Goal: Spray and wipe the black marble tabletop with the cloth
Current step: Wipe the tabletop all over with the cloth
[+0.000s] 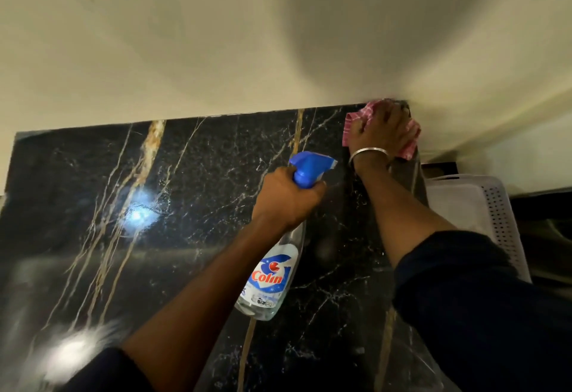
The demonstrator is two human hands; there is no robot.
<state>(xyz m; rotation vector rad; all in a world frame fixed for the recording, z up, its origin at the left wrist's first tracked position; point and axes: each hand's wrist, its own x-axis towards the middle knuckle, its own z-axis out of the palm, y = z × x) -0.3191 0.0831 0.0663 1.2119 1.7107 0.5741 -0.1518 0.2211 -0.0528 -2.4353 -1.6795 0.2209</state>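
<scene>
The black marble tabletop [173, 206], veined in gold and white, fills the lower part of the head view. My left hand [286, 196] grips the neck of a clear spray bottle [272, 277] with a blue trigger head, held above the middle of the top, its nozzle pointing toward the far right. My right hand [382, 133] presses a pink checked cloth [354, 122] onto the tabletop's far right corner, against the wall. The hand hides most of the cloth. A metal bangle circles that wrist.
A cream wall [247, 51] runs along the tabletop's far edge and around its right corner. A white perforated plastic basket [483, 206] stands just off the right edge. Light glare spots show on the left part of the marble.
</scene>
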